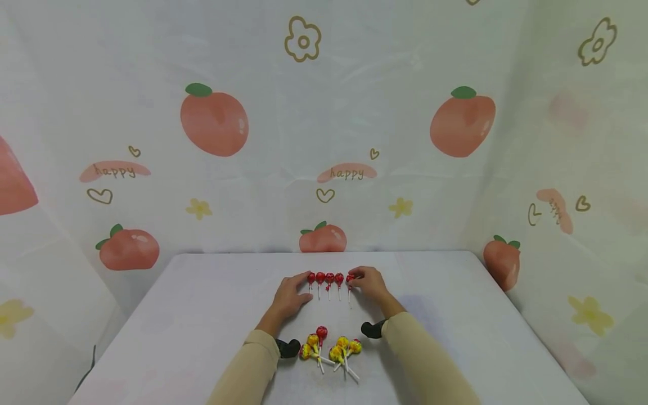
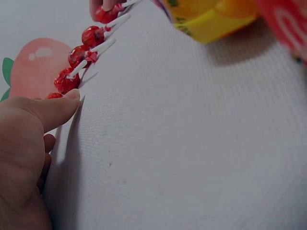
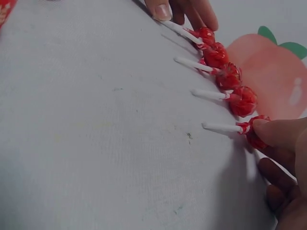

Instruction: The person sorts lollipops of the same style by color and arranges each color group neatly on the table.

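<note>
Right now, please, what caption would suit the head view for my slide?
Two hands flank five red lollipops in a row; yellow ones and another red lie nearer.

A white table [image 1: 202, 315] with rounded far corners stands before a white cloth back wall [image 1: 329, 112]. Similar walls flank it: the left wall [image 1: 61, 242] and the right wall [image 1: 547, 152]. One printed peach [image 1: 323, 241] rises above the middle of the table's far edge; others show beside its far left and far right corners. Higher are larger peaches [image 1: 215, 125], pink labels [image 1: 115, 171] reading "happy", outlined hearts [image 1: 325, 195] and yellow flowers [image 1: 199, 208]. A dark cable [image 1: 93, 363] runs beside the table's left edge. The light is soft, with faint shadows.
</note>
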### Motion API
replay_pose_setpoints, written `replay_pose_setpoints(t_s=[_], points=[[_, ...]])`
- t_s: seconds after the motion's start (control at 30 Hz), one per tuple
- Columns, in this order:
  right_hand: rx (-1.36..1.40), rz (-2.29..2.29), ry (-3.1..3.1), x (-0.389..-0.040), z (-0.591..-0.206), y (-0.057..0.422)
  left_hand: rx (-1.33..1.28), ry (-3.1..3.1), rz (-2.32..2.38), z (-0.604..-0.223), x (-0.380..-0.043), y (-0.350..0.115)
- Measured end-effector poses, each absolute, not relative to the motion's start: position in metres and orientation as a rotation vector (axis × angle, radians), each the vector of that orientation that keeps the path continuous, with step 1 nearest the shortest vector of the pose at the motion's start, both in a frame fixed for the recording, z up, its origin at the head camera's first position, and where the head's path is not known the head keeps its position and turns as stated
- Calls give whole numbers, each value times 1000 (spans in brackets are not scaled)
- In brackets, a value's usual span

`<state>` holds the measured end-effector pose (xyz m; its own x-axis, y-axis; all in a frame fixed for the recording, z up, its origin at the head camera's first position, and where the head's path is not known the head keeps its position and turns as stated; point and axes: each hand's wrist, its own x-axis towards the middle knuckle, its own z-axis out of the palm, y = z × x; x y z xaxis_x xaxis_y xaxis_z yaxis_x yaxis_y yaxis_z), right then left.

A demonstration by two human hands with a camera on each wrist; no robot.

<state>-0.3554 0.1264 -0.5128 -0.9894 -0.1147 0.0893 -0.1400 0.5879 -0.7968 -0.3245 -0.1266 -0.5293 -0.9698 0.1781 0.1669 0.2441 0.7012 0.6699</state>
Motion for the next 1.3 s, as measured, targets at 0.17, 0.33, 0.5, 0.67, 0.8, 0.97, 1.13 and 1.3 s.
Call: replay_pose_setpoints(t_s=[0.17,0.33,0.5,0.67,0.8,0.97,1.13,1.3], points=[[196,1389,-2773,-358,-514,123,-367,-2806,-1118,-528,-325,-126],[191,1355,-2779,-357,-511,121,-363,-2806,-1136,-527,-324,-126],[151,1380,-2814,-355,-506,119,-362,-2812,-1127,-528,-325,-126],[148,1384,-2842,-354,-504,118,-360,-2812,-1120,-529,-325,-126],[175,1380,-2842,-353,-504,118,-350,-2815,-1128,-529,-325,-125],[176,1369,-2838,-353,-505,118,-348,-2814,-1128,-529,-325,-125],[196,1348,-2834,-354,-505,119,-344,-2815,-1132,-529,-324,-126],[191,1387,-2828,-353,-505,119,-358,-2809,-1123,-529,-324,-126]])
